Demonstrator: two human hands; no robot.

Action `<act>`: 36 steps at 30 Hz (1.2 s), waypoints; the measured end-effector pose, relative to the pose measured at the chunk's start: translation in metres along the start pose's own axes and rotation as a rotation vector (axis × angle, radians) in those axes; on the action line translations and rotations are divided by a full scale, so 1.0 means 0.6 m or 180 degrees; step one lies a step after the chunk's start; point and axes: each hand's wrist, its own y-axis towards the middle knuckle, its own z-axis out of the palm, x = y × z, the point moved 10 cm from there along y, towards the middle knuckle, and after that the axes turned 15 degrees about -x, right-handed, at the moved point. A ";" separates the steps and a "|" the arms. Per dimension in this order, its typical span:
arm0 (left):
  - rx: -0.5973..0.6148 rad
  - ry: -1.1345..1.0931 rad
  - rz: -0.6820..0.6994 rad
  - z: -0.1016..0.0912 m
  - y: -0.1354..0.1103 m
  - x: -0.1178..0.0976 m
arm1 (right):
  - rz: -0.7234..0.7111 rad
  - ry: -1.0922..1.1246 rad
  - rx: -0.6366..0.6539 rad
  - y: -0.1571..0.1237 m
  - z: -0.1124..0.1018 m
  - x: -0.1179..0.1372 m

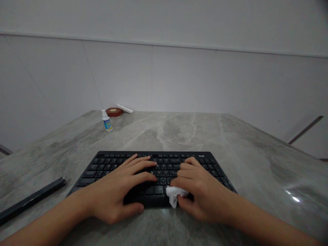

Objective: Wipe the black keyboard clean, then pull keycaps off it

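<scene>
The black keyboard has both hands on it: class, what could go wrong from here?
1. The right hand grips a crumpled white tissue over the front of the keyboard; it might snag or shed lint there.
2. The left hand is spread over the keys, so some could be pressed by accident.
3. The black bar lies near the left forearm; a sideways move might knock it.

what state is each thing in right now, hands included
left hand: fingers spread over the keyboard
right hand: fingers curled, gripping the tissue
white tissue: crumpled
keyboard: lying flat, partly covered by both hands
small bottle: standing, white top on
brown case: looks closed
white slim object: slanted by the case
long black object: lying on the table
</scene>
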 end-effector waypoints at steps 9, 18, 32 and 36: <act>-0.0059 -0.0060 0.0016 -0.003 -0.001 -0.001 | -0.0088 -0.0089 0.0040 0.002 0.008 0.009; 0.0015 0.0009 0.0085 -0.001 -0.003 -0.003 | -0.0124 -0.0224 0.0074 -0.002 0.006 0.003; -0.0069 -0.0020 0.0168 -0.005 -0.003 -0.004 | -0.0070 -0.0218 0.0302 -0.002 0.000 0.000; -0.0039 0.0000 0.0195 -0.003 -0.002 -0.004 | -0.0112 -0.0038 0.0442 -0.006 0.005 0.001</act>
